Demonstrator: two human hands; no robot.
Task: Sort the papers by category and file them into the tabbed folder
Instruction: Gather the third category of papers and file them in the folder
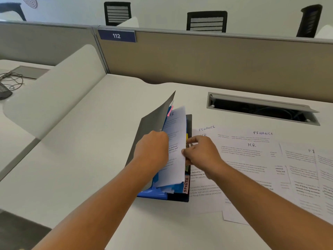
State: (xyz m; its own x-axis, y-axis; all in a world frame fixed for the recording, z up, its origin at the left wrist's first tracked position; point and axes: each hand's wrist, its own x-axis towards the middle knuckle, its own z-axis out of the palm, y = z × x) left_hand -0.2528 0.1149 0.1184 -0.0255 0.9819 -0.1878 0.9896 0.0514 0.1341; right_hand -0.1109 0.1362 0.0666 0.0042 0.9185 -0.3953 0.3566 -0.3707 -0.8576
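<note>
White desk [90, 159] — folder [149, 127], both hands pinching its HR sheet [177, 141].

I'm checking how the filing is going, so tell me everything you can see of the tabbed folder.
The tabbed folder lies on the desk, left of the loose papers. Its dark grey cover stands raised, held by the left hand. Inside are blue dividers with pink and yellow tabs, one marked SPORTS. The right hand pinches a white HR sheet inside.
</note>
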